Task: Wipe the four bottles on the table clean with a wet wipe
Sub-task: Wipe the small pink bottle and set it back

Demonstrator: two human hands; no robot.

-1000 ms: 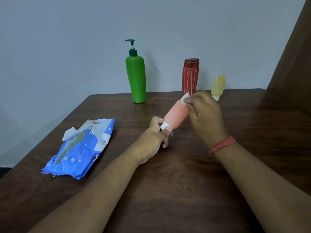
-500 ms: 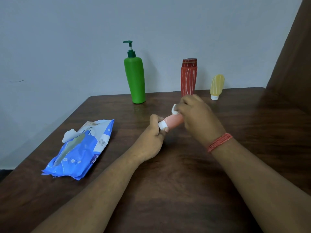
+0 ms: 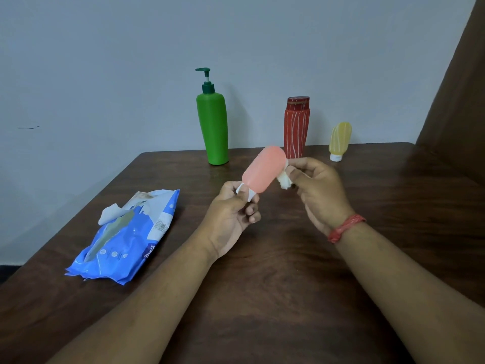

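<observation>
Head view, item in hand: pink bottle (image 3: 263, 172), tilted above the surface (image 3: 288, 258), cap end down.
Left hand (image 3: 231, 211): grip pinches the white cap.
Right hand (image 3: 319, 190): grip holds a bunched wet wipe (image 3: 284, 179) against the bottle's side.
Awaiting, judged: green bottle (image 3: 213, 127), red bottle (image 3: 296, 127), yellow bottle (image 3: 339, 140), upright at the far edge; cleanliness cannot be told.
Supply: wipe pack (image 3: 126, 235), open.

1. The bottle (image 3: 263, 172) I hold is pink with a white cap (image 3: 245, 192).
2. My wipe (image 3: 284, 179) is white.
3. Behind the pink bottle: a green pump bottle (image 3: 213, 127), a red bottle (image 3: 296, 127) with thin white stripes, a yellow bottle (image 3: 339, 139).
4. The wipes pack (image 3: 126, 237) is blue and white.
5. The table (image 3: 262, 298) is dark brown wood.
</observation>
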